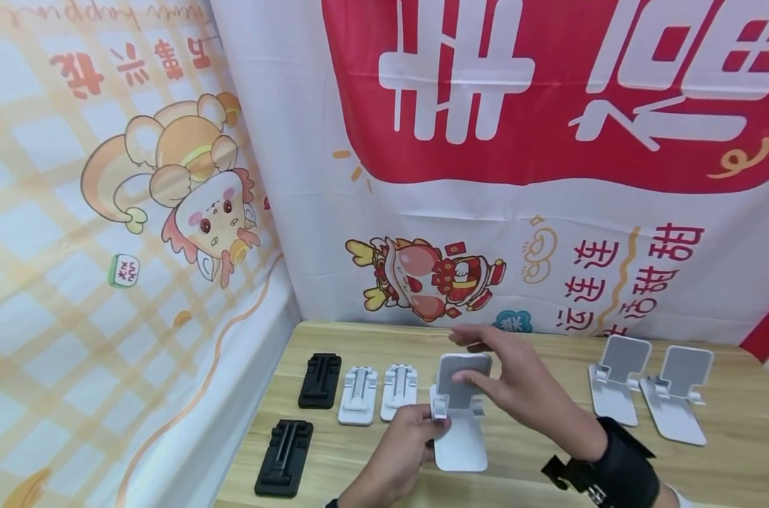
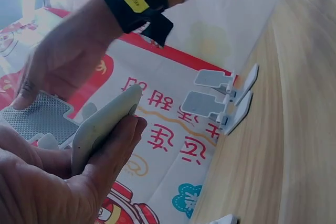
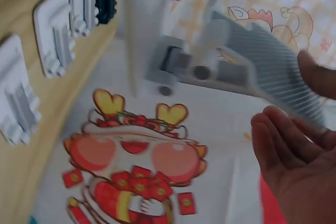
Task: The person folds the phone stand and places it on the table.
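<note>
A white phone stand [image 1: 461, 448] with a grey ribbed pad [image 3: 278, 69] is unfolded and held up above the table. My left hand [image 1: 397, 448] grips its flat base, thumb on the front and fingers behind, as the left wrist view also shows at the base's edge [image 2: 107, 121]. My right hand [image 1: 518, 381] pinches the upper plate, its thumb [image 3: 317, 77] over the pad and its fingers on the other side. The hinge [image 3: 170, 61] between base and plate shows in the right wrist view.
Two black folded stands [image 1: 319, 381] [image 1: 284, 457] and white folded stands [image 1: 358, 395] [image 1: 399, 389] lie on the wooden table [image 1: 524, 451] at left. Two unfolded white stands [image 1: 615, 402] [image 1: 673, 413] stand at right. Printed cloth [image 1: 308, 212] hangs behind and at left.
</note>
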Available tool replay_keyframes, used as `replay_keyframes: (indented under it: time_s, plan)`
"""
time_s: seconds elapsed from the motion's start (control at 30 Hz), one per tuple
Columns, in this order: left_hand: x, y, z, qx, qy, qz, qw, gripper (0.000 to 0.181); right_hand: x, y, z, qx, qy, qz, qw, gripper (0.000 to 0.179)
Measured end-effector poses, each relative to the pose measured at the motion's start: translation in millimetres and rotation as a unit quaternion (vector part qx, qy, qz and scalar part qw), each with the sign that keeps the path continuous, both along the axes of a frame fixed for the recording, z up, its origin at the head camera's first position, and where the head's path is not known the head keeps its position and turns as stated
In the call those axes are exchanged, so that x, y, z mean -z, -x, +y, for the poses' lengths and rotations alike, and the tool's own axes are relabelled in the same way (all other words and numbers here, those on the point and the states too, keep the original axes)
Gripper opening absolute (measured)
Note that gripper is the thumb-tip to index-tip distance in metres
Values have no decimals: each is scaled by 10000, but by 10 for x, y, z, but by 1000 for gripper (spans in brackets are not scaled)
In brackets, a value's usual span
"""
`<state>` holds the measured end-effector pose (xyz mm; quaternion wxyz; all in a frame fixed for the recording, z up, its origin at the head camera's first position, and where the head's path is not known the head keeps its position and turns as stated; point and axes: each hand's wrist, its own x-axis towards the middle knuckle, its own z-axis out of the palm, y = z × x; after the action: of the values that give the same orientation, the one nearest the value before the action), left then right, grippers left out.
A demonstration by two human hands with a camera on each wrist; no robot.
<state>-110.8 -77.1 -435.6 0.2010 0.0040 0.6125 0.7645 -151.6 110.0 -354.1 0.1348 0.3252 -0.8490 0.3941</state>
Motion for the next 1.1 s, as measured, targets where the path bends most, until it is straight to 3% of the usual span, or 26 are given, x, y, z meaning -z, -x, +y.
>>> replay_keyframes:
  time_s: [0.13, 0.27, 0.53, 0.73, 0.9, 1.1]
  plan:
    - [-46, -14, -19, 9, -90, 1, 10000, 39, 110, 36, 9, -458, 394, -976, 9934, 57]
    - [-87, -29, -39, 38, -121, -8, 9999, 40, 191, 42, 0, -773, 702, -1206, 9872, 43]
    - [-124, -45, -49, 93, -112, 92, 9999, 40, 188, 16, -62, -642, 912, -621, 9918, 31]
    - [-138, -75, -32, 191, -75, -130, 9997, 38, 161, -23, -123, -225, 828, -361, 9957, 34]
    - [-80, -42, -45, 127, -29, -20, 9999, 39, 148, -26, -129, -156, 594, -237, 9978, 40]
    - [45, 23, -70, -238, 393, 288, 9985, 40, 102, -57, -111, 154, -29, 990, 9950, 45]
